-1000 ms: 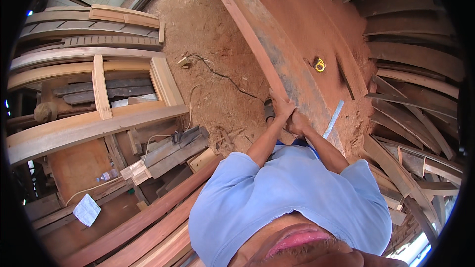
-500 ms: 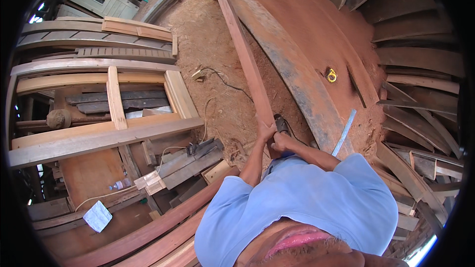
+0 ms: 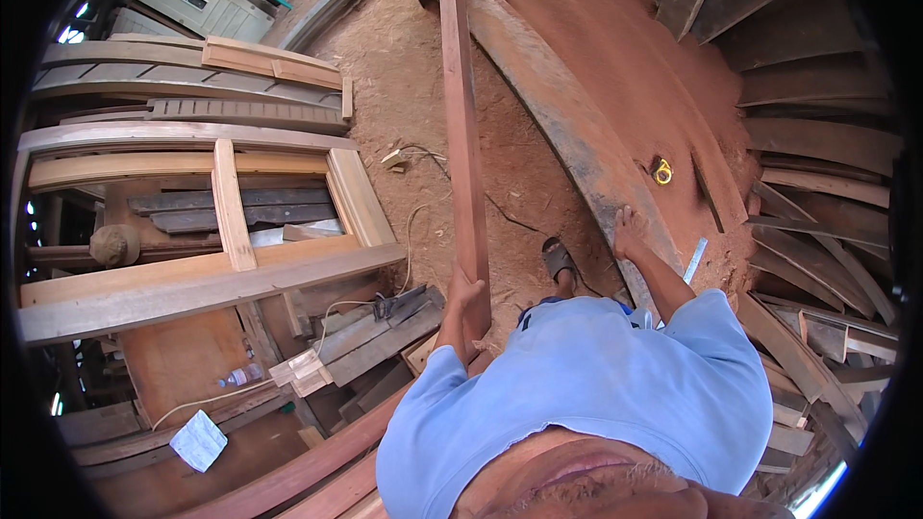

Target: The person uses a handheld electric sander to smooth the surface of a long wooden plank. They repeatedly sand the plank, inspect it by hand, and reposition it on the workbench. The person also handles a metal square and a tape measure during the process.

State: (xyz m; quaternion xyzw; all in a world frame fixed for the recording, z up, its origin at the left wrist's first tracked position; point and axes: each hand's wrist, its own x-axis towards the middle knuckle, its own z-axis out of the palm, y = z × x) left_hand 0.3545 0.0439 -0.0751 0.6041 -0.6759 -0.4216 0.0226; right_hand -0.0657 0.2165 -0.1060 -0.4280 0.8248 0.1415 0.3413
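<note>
A long reddish wooden beam (image 3: 465, 135) stretches away from me, its near end close to my left side. My left hand (image 3: 465, 290) is wrapped round that near end. Off to the right, my right hand (image 3: 630, 233) has let its fingers lie apart with nothing in them. It is over the near part of a wide, weathered plank (image 3: 567, 125); whether it touches the wood I cannot tell. Beyond this hand lies a yellow tape measure (image 3: 661, 171) on reddish, dusty wood. A pale metal strip (image 3: 695, 259) sticks up beside my right forearm.
A wooden frame (image 3: 221, 279) with a crossbar fills the left side. Near it are stacked offcuts (image 3: 385, 332), a plastic bottle (image 3: 238, 376) and a folded paper (image 3: 199, 440). A cable (image 3: 510, 214) crosses the dirt floor by my sandalled foot (image 3: 558, 259). Boards (image 3: 817, 144) line the right.
My right hand has left the beam and moved right, over the wide plank. The beam, still in my left hand, has swung and shifted; its near end is now further left.
</note>
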